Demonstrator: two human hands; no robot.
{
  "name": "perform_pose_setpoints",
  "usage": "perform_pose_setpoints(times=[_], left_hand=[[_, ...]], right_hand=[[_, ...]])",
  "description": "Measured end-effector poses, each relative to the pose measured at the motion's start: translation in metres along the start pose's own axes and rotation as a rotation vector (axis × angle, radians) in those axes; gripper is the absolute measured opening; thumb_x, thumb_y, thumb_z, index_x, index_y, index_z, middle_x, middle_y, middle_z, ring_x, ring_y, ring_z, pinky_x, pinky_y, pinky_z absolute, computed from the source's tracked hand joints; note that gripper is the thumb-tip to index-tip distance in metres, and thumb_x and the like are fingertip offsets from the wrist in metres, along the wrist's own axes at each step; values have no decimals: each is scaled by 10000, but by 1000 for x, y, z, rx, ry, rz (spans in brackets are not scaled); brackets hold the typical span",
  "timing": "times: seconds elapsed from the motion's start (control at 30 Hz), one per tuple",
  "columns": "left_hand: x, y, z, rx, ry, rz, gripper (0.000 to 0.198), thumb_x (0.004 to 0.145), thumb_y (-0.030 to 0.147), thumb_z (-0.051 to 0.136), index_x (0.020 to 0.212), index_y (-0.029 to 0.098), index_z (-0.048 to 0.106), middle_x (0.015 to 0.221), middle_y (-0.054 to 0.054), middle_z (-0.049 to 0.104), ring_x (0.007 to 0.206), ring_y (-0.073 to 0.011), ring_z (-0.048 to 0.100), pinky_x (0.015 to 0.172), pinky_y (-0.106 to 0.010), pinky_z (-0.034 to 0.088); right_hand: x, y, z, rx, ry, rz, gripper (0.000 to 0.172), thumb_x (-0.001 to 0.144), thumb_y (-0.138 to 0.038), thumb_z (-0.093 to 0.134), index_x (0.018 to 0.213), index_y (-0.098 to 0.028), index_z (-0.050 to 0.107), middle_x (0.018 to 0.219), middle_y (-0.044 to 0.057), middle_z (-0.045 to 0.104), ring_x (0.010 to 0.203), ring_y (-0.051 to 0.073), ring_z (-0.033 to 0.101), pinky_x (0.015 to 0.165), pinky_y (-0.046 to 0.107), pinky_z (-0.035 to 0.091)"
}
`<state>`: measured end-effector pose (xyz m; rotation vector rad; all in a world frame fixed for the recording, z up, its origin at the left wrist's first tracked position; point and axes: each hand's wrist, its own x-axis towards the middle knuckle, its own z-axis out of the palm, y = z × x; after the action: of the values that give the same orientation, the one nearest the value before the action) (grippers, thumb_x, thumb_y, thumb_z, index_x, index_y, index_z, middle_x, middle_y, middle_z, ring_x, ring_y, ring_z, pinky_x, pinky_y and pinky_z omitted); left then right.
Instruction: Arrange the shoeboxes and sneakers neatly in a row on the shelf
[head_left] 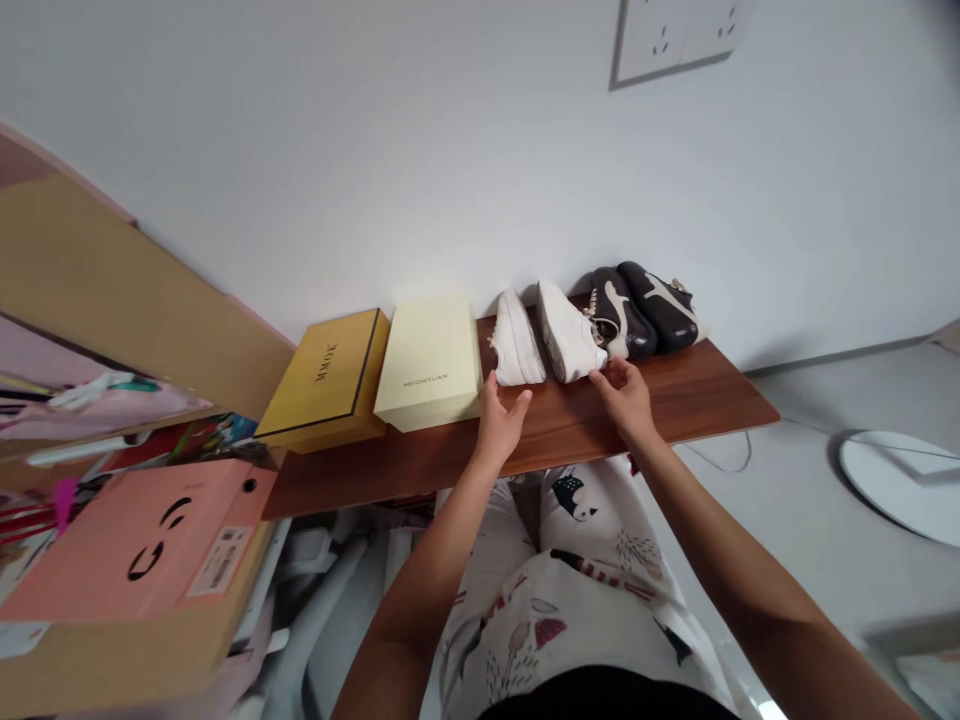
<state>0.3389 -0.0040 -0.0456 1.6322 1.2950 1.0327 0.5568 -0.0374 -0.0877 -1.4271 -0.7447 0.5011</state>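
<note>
A pair of white sneakers stands toes-forward on a brown wooden shelf [697,400] against the wall: the left white shoe [516,345] and the right white shoe [568,335]. My left hand [499,420] is open, fingers spread, just in front of the left shoe's toe. My right hand [624,395] is open too, its fingertips touching the toe of the right white shoe. Neither hand holds anything. A pair of black and white shoes [641,310] stands to the right of the white pair.
A cream shoebox [431,362] and a yellow shoebox [330,380] stand left of the shoes on the shelf. A pink shoebox [142,545] rests on cardboard at lower left. A white round base [900,485] lies on the grey floor at right. A wall socket [675,35] is above.
</note>
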Motion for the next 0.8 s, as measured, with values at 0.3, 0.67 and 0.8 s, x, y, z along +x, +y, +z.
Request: perform_pose_setpoints(times=[0.3, 0.67, 0.8], left_hand=[[45, -23, 36, -118, 132, -113, 770, 722, 370, 828, 1357, 134, 463, 1305, -177, 602, 1297, -287, 517, 1080, -414, 411], [59, 9, 33, 34, 131, -172, 741, 636, 319, 878, 1226, 112, 479, 1179, -161, 630, 1102, -268, 618, 937, -374, 486], [61, 24, 25, 212, 79, -156, 789, 627, 336, 886, 1252, 120, 457, 1243, -178, 597, 1182, -293, 582, 970, -372, 460]], right_hand=[[25, 5, 6, -238, -194, 3, 763, 621, -551, 803, 1237, -149, 599, 1130, 131, 692, 1040, 275, 642, 946, 442, 501], [47, -20, 19, -350, -398, -9, 669, 559, -501, 853, 1070, -145, 610, 914, 64, 706, 829, 229, 647, 799, 365, 526], [60, -28, 12, -395, -500, -87, 616, 607, -454, 838, 1083, -137, 610, 922, 66, 706, 847, 233, 652, 811, 370, 527]])
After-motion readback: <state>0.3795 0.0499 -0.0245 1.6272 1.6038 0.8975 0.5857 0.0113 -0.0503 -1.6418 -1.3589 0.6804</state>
